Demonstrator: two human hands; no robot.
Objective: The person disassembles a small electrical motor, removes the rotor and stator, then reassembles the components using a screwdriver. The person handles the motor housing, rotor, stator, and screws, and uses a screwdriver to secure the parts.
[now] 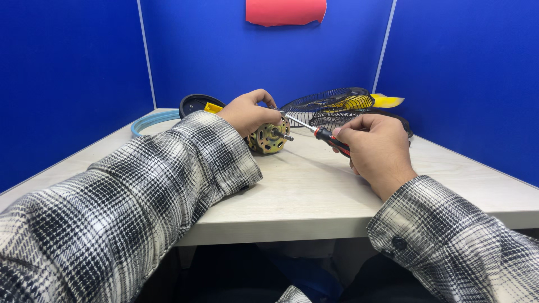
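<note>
Black-and-white plaid flannel sleeves [140,196]; brass-gold round metal motor [268,139]; red-and-black handled steel screwdriver [331,140]; black wire fan grilles [331,104]; blue partition walls [73,73]; pale grey wooden table [303,191].

Bright, even overhead light; sharp, soft shadows.
</note>
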